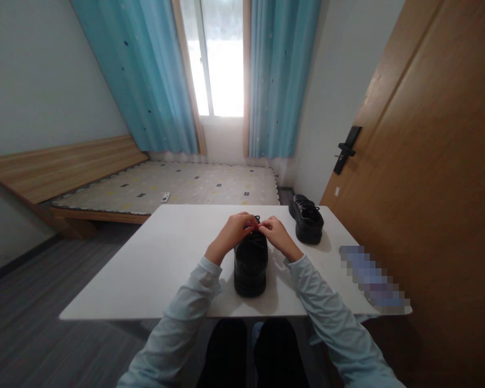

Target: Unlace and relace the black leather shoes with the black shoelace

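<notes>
A black shoe [250, 269] stands upright on the white table in front of me, its heel toward me. Over its lacing, my left hand [238, 228] and my right hand [276, 234] meet with their fingertips nearly touching. Both hands are closed in a pinch on the black shoelace [257, 218], a small loop of which sticks up between them. My fingers cover much of the laces, so the exact grip of each is partly hidden. The second black shoe [308, 222] rests near the table's far right corner, apart from my hands.
The white table [153, 269] spans the space before me. A blurred-out flat item [372, 280] lies along its right edge. Beyond are a bed [198, 186] with a small white device [165, 197], blue curtains [283, 81] and a window. A wooden door [428, 161] stands at right.
</notes>
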`<state>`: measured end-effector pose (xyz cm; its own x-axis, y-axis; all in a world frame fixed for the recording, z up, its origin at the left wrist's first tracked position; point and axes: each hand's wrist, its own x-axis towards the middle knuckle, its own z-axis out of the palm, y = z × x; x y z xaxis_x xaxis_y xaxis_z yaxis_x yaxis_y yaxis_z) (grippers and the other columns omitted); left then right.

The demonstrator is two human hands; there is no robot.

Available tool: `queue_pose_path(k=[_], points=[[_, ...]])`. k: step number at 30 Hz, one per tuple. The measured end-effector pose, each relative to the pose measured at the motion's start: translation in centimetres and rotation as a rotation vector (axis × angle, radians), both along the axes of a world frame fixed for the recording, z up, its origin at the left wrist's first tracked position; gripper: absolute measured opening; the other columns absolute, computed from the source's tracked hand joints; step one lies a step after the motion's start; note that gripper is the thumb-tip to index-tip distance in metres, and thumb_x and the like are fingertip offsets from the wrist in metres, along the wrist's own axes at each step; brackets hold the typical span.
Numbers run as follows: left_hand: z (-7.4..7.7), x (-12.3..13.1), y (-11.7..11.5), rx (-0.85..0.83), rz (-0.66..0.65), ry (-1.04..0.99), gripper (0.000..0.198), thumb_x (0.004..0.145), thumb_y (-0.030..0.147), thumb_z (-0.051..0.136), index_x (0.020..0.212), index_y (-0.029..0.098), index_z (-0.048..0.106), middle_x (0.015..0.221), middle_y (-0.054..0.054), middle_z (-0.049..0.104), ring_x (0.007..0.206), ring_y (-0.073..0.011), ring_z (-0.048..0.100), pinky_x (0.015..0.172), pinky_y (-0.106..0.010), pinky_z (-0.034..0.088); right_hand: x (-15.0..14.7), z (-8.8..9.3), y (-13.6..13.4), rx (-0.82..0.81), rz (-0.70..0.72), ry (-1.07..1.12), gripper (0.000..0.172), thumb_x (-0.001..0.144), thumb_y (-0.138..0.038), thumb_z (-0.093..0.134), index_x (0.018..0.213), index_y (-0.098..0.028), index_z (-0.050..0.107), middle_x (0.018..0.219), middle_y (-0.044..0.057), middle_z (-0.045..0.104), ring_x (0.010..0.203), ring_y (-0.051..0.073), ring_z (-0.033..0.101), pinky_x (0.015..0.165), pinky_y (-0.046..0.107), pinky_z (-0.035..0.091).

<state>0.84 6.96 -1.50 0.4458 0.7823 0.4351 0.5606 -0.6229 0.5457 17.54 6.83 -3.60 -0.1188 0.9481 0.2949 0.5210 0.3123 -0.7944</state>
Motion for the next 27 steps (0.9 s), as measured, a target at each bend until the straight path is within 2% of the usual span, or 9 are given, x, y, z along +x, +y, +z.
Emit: queue_pose_path(k=[6, 11, 18, 22, 27], points=[[0.4, 0.0, 0.2, -0.013, -0.047, 0.048, 0.016, 0.075, 0.005, 0.059, 0.085, 0.017, 0.064, 0.087, -0.002, 0.061, 0.076, -0.0133, 0.063, 0.072, -0.025, 0.051, 0.0, -0.2, -0.2, 0.01, -0.022, 0.028, 0.009, 0.069, -0.018, 0.057, 0.07, -0.014, 0.066, 0.074, 0.001, 0.053, 0.065, 0.011, 0.051, 0.067, 0.026, 0.045], [0.6, -0.4, 0.6, -0.01, -0.117, 0.087, 0.013, 0.076, 0.007, 0.059, 0.082, 0.016, 0.067, 0.087, -0.003, 0.06, 0.072, -0.0119, 0.062, 0.07, -0.023, 0.049, -0.1, -0.5, -0.4, -0.025, -0.035, 0.053, 0.014, 0.071, -0.021, 0.057, 0.077, -0.015, 0.067, 0.074, 0.001, 0.054, 0.058, 0.01, 0.05, 0.053, 0.022, 0.043], [1.0, -0.5, 1.3, 0.078, -0.219, 0.232, 0.023, 0.074, 0.004, 0.06, 0.082, 0.02, 0.074, 0.087, -0.004, 0.064, 0.076, -0.0132, 0.061, 0.075, -0.023, 0.048, -0.2, -0.2, -0.5, -0.023, -0.055, 0.018, 0.017, 0.075, -0.019, 0.055, 0.07, -0.014, 0.07, 0.078, 0.002, 0.051, 0.06, 0.009, 0.05, 0.052, 0.02, 0.04], [1.2, -0.4, 1.2, 0.116, -0.258, 0.295, 0.019, 0.077, 0.007, 0.059, 0.076, 0.018, 0.074, 0.081, -0.004, 0.065, 0.073, -0.0137, 0.061, 0.072, -0.023, 0.047, -0.1, 0.0, -0.6, -0.038, -0.056, 0.013, 0.016, 0.075, -0.018, 0.055, 0.07, -0.014, 0.07, 0.079, 0.003, 0.051, 0.059, 0.009, 0.049, 0.053, 0.021, 0.04], [1.3, -0.4, 0.7, 0.103, -0.223, 0.209, 0.015, 0.082, 0.012, 0.057, 0.085, 0.017, 0.071, 0.087, -0.004, 0.066, 0.079, -0.0143, 0.062, 0.074, -0.023, 0.046, -0.1, 0.0, -0.7, -0.049, -0.066, 0.005, 0.016, 0.075, -0.019, 0.054, 0.072, -0.014, 0.069, 0.079, 0.002, 0.05, 0.06, 0.01, 0.05, 0.053, 0.022, 0.041]])
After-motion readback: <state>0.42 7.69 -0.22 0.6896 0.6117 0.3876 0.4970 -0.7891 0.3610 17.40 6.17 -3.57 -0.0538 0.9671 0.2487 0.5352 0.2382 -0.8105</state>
